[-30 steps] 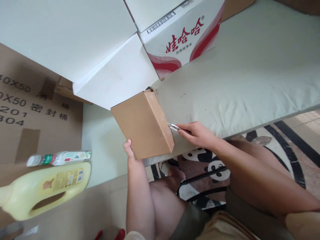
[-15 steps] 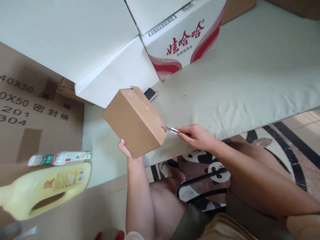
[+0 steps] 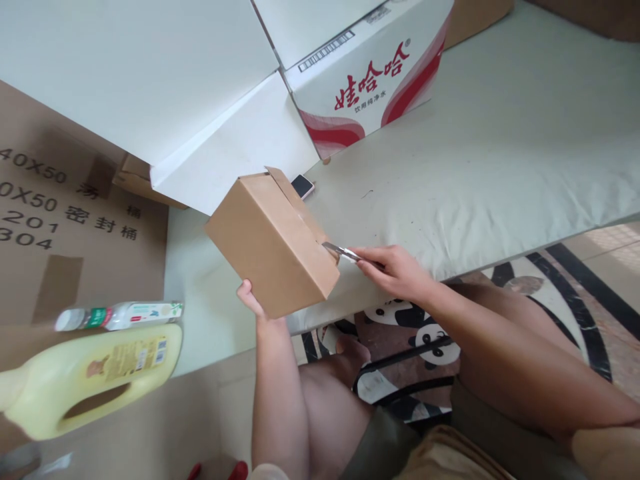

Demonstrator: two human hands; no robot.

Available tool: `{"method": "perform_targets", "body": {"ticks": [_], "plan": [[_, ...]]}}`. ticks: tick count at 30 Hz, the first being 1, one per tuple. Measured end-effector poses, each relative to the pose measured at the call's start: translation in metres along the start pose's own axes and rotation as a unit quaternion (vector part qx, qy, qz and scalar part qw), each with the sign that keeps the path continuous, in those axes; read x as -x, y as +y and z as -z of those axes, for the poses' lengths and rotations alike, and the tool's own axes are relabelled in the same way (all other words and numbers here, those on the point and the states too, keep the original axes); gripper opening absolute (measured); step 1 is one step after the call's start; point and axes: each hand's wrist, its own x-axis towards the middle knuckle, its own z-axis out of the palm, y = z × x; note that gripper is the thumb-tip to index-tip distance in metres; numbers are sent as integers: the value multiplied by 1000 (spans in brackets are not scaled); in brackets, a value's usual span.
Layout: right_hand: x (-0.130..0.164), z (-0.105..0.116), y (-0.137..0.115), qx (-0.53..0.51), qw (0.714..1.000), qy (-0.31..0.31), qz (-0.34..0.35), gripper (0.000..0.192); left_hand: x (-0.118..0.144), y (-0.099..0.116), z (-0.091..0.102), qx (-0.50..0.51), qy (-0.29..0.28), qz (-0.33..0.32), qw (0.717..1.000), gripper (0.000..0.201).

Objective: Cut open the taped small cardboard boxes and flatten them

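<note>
Gripping a small brown cardboard box [image 3: 265, 253] in my left hand [image 3: 253, 298], thumb over its near edge and the other fingers hidden, I hold it tilted above a bench [image 3: 500, 167] covered in pale cloth. My right hand [image 3: 397, 270] is closed around a slim metal cutter [image 3: 345, 252], its tip at the seam on the box's right-hand face; whether the blade has gone in, I cannot tell. A narrow flap [image 3: 293, 190] stands up along that face's far edge. Just beyond the box, a phone [image 3: 303, 187] lies partly hidden on the cloth. Farther back is a white carton [image 3: 370, 93] with red lettering and red swooshes. To my left, a clear bottle [image 3: 123, 316] with a green band lies on its side beside a pale yellow jug [image 3: 100, 380], near a large printed brown carton [image 3: 35, 207]. Panda figures [image 3: 433, 340] show below, between my legs.
</note>
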Motion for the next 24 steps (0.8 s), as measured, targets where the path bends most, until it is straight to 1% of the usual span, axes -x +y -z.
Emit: {"method": "perform_targets", "body": {"ticks": [2, 4, 7, 9, 13, 16, 24], "plan": [[0, -1, 1, 7, 1000, -9, 14, 45, -1, -3, 2, -11, 13, -16, 1000, 55], [0, -2, 2, 18, 1000, 3, 8, 45, -2, -5, 4, -31, 28, -32, 999, 49], [0, 0, 3, 35, 999, 2, -10, 45, -1, -8, 6, -54, 35, -26, 998, 44], [0, 1, 3, 41, 999, -24, -18, 45, 0, -8, 6, -55, 34, -25, 998, 44], [-2, 3, 2, 30, 996, -88, -14, 45, -1, -5, -1, -37, 27, -48, 998, 45], [-2, 3, 2, 22, 993, -114, -15, 45, -2, -2, -7, -28, 19, -52, 998, 49], [-1, 3, 1, 22, 997, -74, -22, 46, -3, 0, -6, -10, 26, -14, 1000, 49]]}}
